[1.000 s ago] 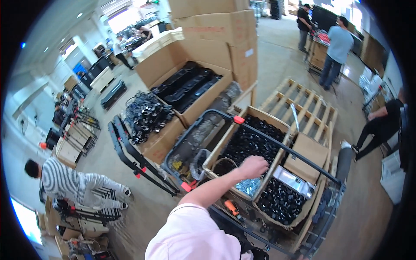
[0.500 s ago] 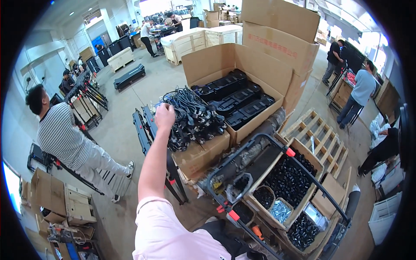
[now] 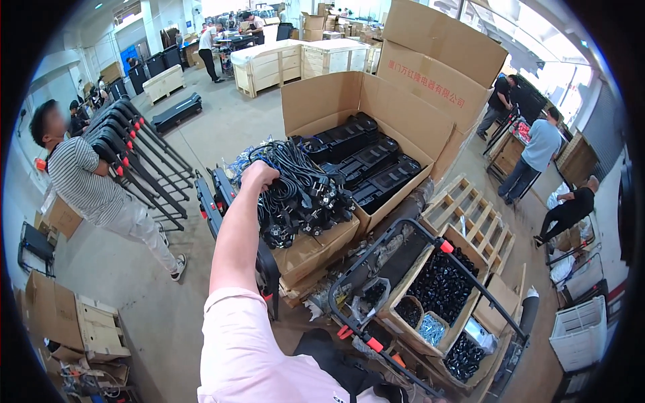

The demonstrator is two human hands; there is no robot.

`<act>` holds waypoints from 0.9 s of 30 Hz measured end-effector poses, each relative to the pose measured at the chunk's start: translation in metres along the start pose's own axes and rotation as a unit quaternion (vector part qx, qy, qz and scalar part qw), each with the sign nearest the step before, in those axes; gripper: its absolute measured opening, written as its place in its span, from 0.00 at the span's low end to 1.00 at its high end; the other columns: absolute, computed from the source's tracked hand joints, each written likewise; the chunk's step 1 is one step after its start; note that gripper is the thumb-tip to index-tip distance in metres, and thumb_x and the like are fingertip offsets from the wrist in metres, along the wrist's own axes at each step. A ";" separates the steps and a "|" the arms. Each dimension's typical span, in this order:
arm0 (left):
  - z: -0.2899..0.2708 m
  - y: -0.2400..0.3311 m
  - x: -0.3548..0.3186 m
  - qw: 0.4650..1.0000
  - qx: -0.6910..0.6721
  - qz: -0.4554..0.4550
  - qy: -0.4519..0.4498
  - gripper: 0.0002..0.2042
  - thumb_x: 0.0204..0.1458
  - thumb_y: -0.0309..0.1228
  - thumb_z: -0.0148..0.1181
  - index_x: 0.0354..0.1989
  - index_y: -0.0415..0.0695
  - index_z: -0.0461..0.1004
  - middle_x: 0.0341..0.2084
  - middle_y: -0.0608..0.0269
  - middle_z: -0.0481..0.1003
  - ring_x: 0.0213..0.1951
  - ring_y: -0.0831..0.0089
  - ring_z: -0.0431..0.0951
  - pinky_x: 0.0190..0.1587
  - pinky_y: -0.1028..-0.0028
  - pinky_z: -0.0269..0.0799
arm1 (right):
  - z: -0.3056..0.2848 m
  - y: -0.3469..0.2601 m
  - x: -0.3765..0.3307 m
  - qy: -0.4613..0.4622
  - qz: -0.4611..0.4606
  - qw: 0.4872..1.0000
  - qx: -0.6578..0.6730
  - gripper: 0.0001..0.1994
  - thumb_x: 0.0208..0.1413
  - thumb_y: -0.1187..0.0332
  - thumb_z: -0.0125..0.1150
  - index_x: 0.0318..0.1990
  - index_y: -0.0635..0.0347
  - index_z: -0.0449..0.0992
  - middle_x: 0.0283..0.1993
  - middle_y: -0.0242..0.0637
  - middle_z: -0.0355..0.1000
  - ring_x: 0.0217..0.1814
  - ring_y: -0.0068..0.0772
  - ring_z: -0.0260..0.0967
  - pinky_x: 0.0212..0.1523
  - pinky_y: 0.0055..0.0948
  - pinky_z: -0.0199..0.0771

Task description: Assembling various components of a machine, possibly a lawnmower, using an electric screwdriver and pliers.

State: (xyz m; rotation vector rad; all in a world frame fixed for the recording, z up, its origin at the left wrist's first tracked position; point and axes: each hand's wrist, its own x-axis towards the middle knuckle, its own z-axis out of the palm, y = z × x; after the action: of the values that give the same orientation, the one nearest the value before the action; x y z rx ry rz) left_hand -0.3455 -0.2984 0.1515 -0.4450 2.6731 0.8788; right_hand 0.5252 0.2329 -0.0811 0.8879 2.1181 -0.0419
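My left hand [image 3: 259, 176] reaches out over a heap of black power cords [image 3: 306, 198], its fingers curled closed on some of the cords at the near-left side. The heap has several plugs hanging toward its front and blue and white wire ends at its back left. It lies on top of a closed cardboard box [image 3: 306, 258]. Just behind and right of it, an open cardboard carton [image 3: 396, 201] holds several long black plastic housings [image 3: 368, 163]. My right hand is out of view.
On my right, a black tubular frame [image 3: 376, 248] lies across wooden bins of black parts [image 3: 440, 285] and silver screws [image 3: 431, 329]. A wooden pallet [image 3: 470, 221] lies beyond. At left, a person in a striped shirt [image 3: 111, 181] stands beside a row of black frames [image 3: 138, 158].
The view has turned slightly. My left hand stays at the cord heap, its fingers now curled toward the right over the cords. The person in stripes now stands with arms folded in.
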 end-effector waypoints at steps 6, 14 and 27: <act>-0.003 0.010 -0.016 0.998 0.048 0.018 -0.038 0.17 0.50 0.45 0.71 0.27 0.41 0.82 0.24 0.63 0.82 0.25 0.69 0.82 0.31 0.69 0.81 | -0.114 -0.096 -0.031 -0.062 0.029 0.987 0.145 0.29 0.74 0.45 0.48 0.72 0.54 0.67 0.71 0.47 0.64 0.72 0.52 0.60 0.70 0.53 0.63; 0.010 0.010 -0.046 0.999 -0.038 0.031 -0.002 0.19 0.50 0.48 0.69 0.28 0.41 0.83 0.25 0.63 0.83 0.26 0.69 0.83 0.34 0.69 0.81 | -0.091 -0.111 -0.043 0.206 -0.061 0.951 0.221 0.26 0.67 0.46 0.62 0.33 0.67 0.75 0.28 0.52 0.70 0.31 0.53 0.66 0.35 0.55 0.65; -0.001 0.026 -0.070 0.995 0.080 0.051 0.030 0.13 0.50 0.43 0.70 0.25 0.47 0.85 0.26 0.67 0.84 0.29 0.72 0.85 0.38 0.69 0.81 | -0.121 -0.143 -0.068 0.182 -0.129 0.927 0.302 0.23 0.68 0.57 0.65 0.28 0.59 0.61 0.27 0.40 0.51 0.32 0.43 0.45 0.35 0.48 0.53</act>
State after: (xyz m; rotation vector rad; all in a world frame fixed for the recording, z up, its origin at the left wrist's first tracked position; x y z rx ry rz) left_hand -0.2918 -0.2653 0.1909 -0.3048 2.8168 0.6821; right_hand 0.3849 0.1246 0.0098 1.0096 2.6172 -0.7542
